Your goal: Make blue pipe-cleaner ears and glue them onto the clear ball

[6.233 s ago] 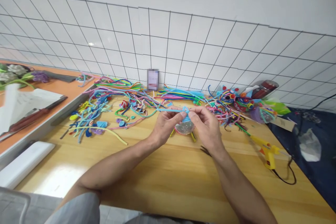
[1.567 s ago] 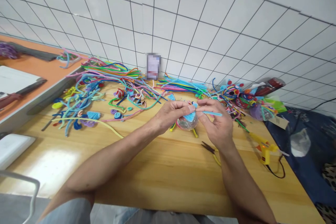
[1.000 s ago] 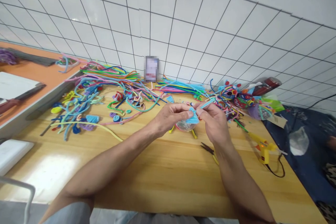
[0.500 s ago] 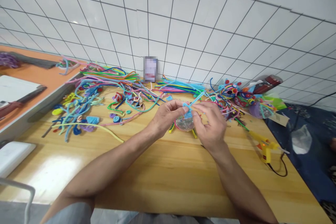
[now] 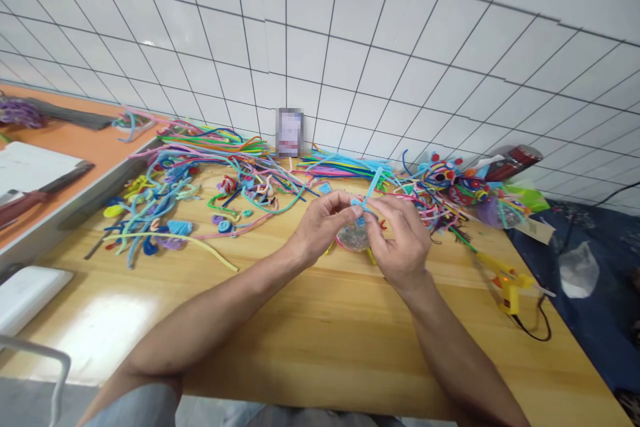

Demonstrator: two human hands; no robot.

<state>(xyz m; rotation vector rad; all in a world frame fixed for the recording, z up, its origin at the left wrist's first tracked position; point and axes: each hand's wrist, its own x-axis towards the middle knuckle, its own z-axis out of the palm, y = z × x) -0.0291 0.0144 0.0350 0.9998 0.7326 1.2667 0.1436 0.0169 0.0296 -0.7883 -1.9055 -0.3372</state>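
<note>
Both my hands meet above the middle of the table, pinching a light blue pipe cleaner (image 5: 373,185) whose free end sticks up past the fingertips. My left hand (image 5: 327,223) is closed on its left side, thumb and forefinger together. My right hand (image 5: 400,233) grips it from the right, fingers bent. The part between the fingers looks folded or wound, but fingertips hide much of it. Just below the hands sits a clear round piece (image 5: 353,238) with a pink-red rim, partly covered by them; small yellow bits show at its lower edge.
Coloured pipe cleaners (image 5: 345,163) lie along the tiled wall, with a tangled heap (image 5: 170,193) at left. A phone (image 5: 290,132) leans on the wall. A yellow glue gun (image 5: 509,287) with a black cord lies at right; a white device (image 5: 33,297) sits at left.
The pipe cleaner's free end now points more steeply upward, and its blue folded part is more covered by my fingers. My hands stay in nearly the same place; the view has shifted slightly.
</note>
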